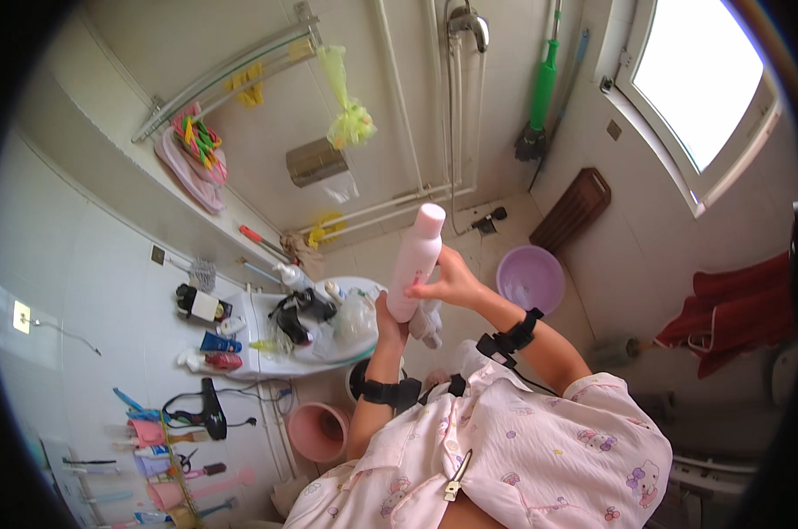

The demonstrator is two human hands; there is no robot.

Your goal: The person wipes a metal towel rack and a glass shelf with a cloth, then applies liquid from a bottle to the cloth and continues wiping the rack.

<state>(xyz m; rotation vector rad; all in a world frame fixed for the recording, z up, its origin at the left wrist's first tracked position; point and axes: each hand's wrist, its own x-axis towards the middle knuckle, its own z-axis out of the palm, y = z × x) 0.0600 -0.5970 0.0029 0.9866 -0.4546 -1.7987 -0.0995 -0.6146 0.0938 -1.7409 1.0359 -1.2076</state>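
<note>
A tall pale pink bottle (416, 256) with a rounded cap stands upright in front of me, over the edge of the white washbasin (267, 363). My left hand (388, 323) grips its base from below. My right hand (445, 281) rests against the bottle's lower side, fingers touching it. Both wrists wear black straps. My sleeves are a pale patterned pyjama fabric.
The basin holds dark and clear items (307, 316). Small bottles and tubes (207, 333) sit on the shelf to its left. A black hair dryer (212, 413) hangs on the wall. A pink bin (318, 430) stands below, and a purple bowl (529, 279) and a green mop (540, 101) beyond.
</note>
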